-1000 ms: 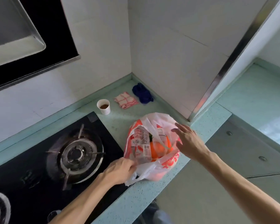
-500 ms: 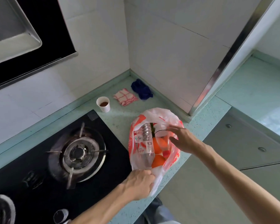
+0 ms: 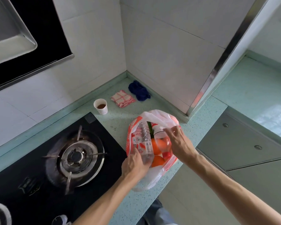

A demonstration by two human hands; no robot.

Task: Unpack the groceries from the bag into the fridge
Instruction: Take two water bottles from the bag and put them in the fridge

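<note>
A red-and-white plastic grocery bag (image 3: pixel 153 178) lies open on the pale green counter (image 3: pixel 120 124) near its front edge. Inside are a clear water bottle (image 3: pixel 145 138) with a red label, a second bottle (image 3: pixel 163 142) with a red cap, two oranges (image 3: pixel 156 149) and something green. My left hand (image 3: pixel 134 165) is wrapped around the base of the clear water bottle at the bag's near left side. My right hand (image 3: pixel 181 144) pinches the bag's right rim and holds it open.
A black gas hob (image 3: pixel 75 156) lies just left of the bag. Behind stand a paper cup (image 3: pixel 101 106) of brown liquid, a checked cloth (image 3: pixel 122 99) and a blue cloth (image 3: pixel 139 91) in the tiled corner. Grey cabinet drawers (image 3: pixel 242 143) are at the right.
My left hand moved from the bag's near edge up onto the water bottle's base. My right hand shifted slightly and keeps the bag's right rim pulled open.
</note>
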